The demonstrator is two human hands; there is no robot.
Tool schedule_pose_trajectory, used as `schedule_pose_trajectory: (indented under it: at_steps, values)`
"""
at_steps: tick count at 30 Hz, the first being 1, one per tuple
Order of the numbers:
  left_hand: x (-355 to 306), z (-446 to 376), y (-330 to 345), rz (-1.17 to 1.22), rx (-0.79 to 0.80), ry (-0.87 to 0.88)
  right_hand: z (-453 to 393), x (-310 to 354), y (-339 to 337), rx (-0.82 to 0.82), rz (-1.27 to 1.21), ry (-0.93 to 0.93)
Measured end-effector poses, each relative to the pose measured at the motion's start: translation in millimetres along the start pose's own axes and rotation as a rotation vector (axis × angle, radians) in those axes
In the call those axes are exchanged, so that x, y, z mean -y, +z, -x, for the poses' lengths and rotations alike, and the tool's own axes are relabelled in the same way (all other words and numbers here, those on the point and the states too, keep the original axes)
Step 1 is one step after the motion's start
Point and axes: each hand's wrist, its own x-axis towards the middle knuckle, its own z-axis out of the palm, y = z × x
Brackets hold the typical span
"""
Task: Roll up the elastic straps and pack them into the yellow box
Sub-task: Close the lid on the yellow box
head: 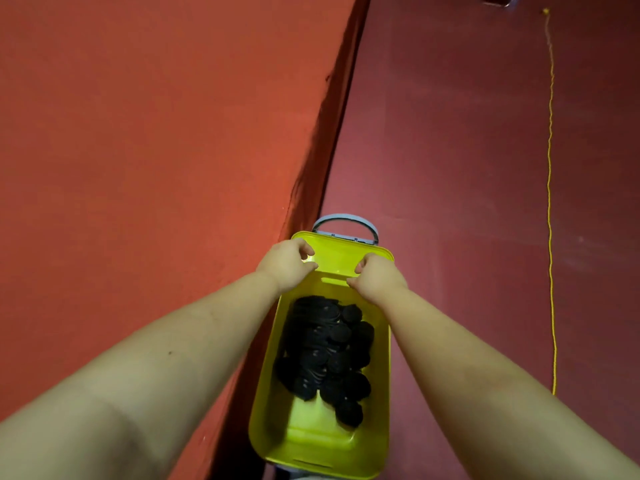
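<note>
Head view is filled by two bare forearms reaching down to a yellow box [320, 441] that stands on a dark red floor [450, 150], beside a brighter red wall [138, 133]. Black rolled straps [327, 355] are heaped inside the box; single rolls are hard to count in the dim light. The left hand [285, 263] is curled over the far left part of the rim, and the right hand [377, 277] is curled near the far right part; whether either truly grips the rim cannot be told, since the fingertips are tucked under. A grey handle [346, 221] is partly hidden behind the box. A thin yellow cord [550, 202] is seen on the right.
</note>
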Motion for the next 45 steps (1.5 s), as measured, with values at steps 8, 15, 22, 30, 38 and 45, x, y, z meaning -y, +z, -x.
schedule_pose_trajectory:
  at_steps: [8, 15, 22, 30, 38, 45]
  values:
    - [1.5, -40.9, -29.6, 0.084, -0.072, -0.106, -27.6, 14.3, -25.8, -0.007, -0.061, -0.086]
    - [16.8, -82.7, -24.3, 0.200, 0.027, -0.189, -73.5, -1.9, -25.5, -0.008, -0.208, -0.007]
    - [40.4, -134.0, 6.5, 0.413, 0.068, -0.283, -130.4, -33.5, -6.3, -0.021, -0.348, 0.104]
    - [105.9, -177.2, 60.1, 0.542, 0.169, -0.386, -179.8, -82.2, 40.0, -0.023, -0.451, 0.256]
    - [136.4, -196.2, 113.4, 0.410, 0.246, -0.444, -198.7, -111.2, 83.4, 0.070, -0.468, 0.354]
    - [152.0, -204.6, 141.7, 0.334, 0.240, -0.477, -212.6, -126.4, 102.7, 0.129, -0.400, 0.356]
